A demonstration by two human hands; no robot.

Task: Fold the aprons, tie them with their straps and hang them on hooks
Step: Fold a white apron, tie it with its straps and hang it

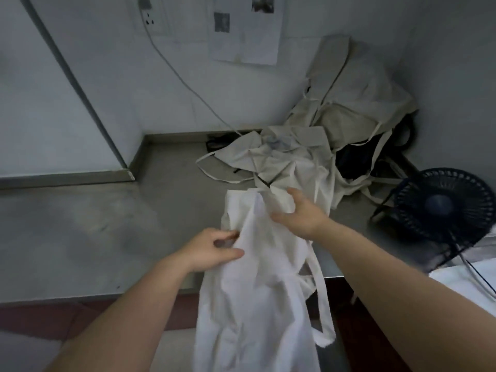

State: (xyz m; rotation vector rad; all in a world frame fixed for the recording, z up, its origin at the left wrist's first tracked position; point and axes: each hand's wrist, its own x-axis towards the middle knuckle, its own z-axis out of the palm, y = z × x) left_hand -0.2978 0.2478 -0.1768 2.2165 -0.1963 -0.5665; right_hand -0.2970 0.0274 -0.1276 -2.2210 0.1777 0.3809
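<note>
A white apron [257,285] hangs from the front edge of the steel counter [107,232] down toward the floor, its strap [320,288] dangling on the right. My left hand [214,249] pinches the apron's left edge near the top. My right hand [300,213] reaches over the apron's upper right part with fingers spread and slightly bent, touching the cloth. Behind them a heap of cream aprons [308,157] with loose straps lies in the counter's back right corner, some leaning up the wall.
A dark blue table fan [440,210] stands at the counter's right edge with its cable trailing forward. A grey cable [188,84] runs from a wall socket down behind the heap. Papers are stuck on the back wall. No hooks are in view.
</note>
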